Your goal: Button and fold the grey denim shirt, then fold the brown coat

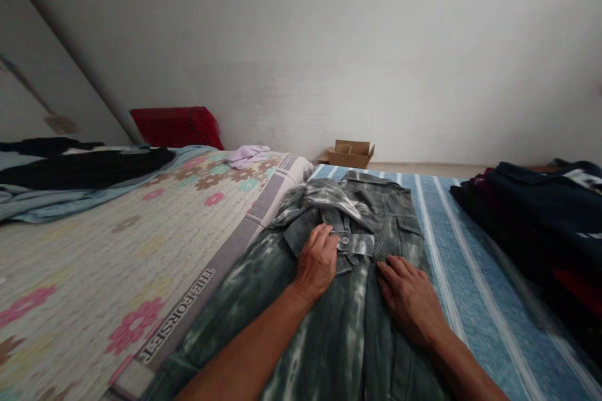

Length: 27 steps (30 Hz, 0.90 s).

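A pair of grey-green, mottled denim trousers (324,338) lies lengthwise toward me, its waistband with a metal button at the far end. Under and beyond the waistband spreads a denim jacket (367,191) in the same mottled wash, with its collar at the back and a bunched, paler part on the left. My left hand (317,261) is closed on the waistband just left of the button, fingers together and thumb hidden. My right hand (410,294) rests on the cloth at the right side of the waistband, its fingers extended and slightly bent.
A floral bedspread (188,232) covers the left, bearing dark folded clothes (89,166) and a pale pink cloth (248,156). Blue striped bedding (463,250) lies right, with a pile of dark clothes (540,225). Behind are a cardboard box (350,155), a red bundle (176,127) and a wall.
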Each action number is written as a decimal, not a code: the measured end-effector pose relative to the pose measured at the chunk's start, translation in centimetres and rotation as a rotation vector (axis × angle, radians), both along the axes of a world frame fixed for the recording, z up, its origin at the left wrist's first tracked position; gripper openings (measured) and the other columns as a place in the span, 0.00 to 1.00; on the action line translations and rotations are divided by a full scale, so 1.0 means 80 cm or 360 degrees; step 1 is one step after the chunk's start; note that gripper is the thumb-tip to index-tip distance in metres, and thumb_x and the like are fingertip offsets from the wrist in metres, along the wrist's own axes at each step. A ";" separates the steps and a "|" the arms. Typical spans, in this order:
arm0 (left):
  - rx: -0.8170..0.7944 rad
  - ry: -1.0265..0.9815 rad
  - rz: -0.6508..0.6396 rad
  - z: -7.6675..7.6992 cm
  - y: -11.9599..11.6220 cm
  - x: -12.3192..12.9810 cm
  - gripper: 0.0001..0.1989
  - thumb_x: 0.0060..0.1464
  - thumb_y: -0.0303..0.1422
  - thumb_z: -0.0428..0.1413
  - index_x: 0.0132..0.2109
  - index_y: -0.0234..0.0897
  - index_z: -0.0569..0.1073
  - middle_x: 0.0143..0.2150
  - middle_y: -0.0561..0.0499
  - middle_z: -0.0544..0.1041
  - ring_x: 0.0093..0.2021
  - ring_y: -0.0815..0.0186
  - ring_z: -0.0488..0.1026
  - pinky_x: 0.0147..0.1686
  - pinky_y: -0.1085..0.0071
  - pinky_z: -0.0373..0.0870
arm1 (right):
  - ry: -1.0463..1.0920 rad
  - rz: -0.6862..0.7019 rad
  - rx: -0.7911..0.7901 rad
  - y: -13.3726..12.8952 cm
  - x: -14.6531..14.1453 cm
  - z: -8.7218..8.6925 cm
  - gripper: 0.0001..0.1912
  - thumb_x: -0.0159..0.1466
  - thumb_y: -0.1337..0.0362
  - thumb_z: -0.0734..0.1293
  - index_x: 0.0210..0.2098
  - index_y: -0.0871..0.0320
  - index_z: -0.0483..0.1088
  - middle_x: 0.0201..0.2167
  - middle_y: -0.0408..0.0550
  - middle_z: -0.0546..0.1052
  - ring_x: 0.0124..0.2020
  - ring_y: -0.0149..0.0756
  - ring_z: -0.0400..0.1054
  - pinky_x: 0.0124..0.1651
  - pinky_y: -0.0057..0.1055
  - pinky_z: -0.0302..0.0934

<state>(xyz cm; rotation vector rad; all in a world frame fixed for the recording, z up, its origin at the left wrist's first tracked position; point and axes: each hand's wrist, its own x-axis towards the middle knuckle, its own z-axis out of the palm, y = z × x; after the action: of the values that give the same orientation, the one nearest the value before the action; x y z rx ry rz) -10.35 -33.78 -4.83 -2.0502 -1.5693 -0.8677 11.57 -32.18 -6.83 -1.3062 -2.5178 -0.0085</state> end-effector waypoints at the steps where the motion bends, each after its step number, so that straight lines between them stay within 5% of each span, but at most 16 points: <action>1: -0.0003 0.0006 0.0004 0.000 0.000 0.000 0.11 0.54 0.21 0.48 0.42 0.32 0.73 0.49 0.39 0.72 0.55 0.54 0.65 0.54 0.55 0.68 | 0.0002 0.0000 0.0003 0.000 0.000 0.000 0.20 0.67 0.63 0.55 0.54 0.57 0.69 0.54 0.55 0.70 0.56 0.47 0.61 0.51 0.41 0.58; 27: 0.0249 -0.0152 -0.0231 -0.004 0.011 -0.004 0.12 0.58 0.21 0.45 0.44 0.31 0.70 0.43 0.41 0.76 0.48 0.59 0.71 0.49 0.58 0.73 | -0.0005 0.0004 0.0005 0.000 0.000 0.001 0.20 0.67 0.64 0.55 0.54 0.57 0.68 0.55 0.54 0.70 0.56 0.47 0.61 0.52 0.41 0.57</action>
<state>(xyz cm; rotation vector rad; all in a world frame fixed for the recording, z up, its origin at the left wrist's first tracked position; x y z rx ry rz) -10.69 -32.87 -5.19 -2.0559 -1.3653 -1.1202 11.60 -32.20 -6.72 -1.3031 -2.5211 -0.0138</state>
